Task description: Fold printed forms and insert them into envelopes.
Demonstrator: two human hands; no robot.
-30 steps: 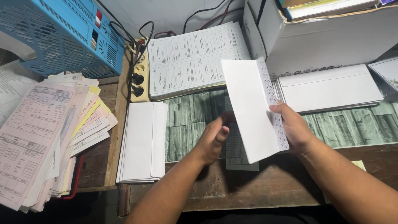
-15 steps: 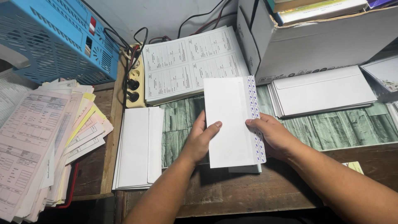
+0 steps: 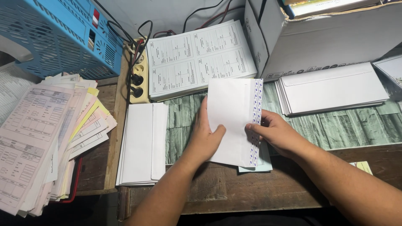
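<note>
Long white paper envelope [image 3: 229,121] w/ blue-patterned flap edge lies near-flat on the green wood-grain mat [image 3: 343,127], approx. centre of desk; 1 s ago it was raised and tilted clear of the surface. Left hand [image 3: 205,138] rests on envelope's left edge, fingers extended, thumb on the face; earlier it was curled beneath. Right hand [image 3: 274,134] pinches the patterned flap strip betw. thumb and fingertips, lower than before. Pale blue sheet [image 3: 257,165] protrudes under envelope's bottom. Adjacent: stack of white envelopes [image 3: 142,144] to the left, second envelope stack [image 3: 335,88] to the right, printed form pad [image 3: 199,56] behind. Positions of stacks unchanged.
</note>
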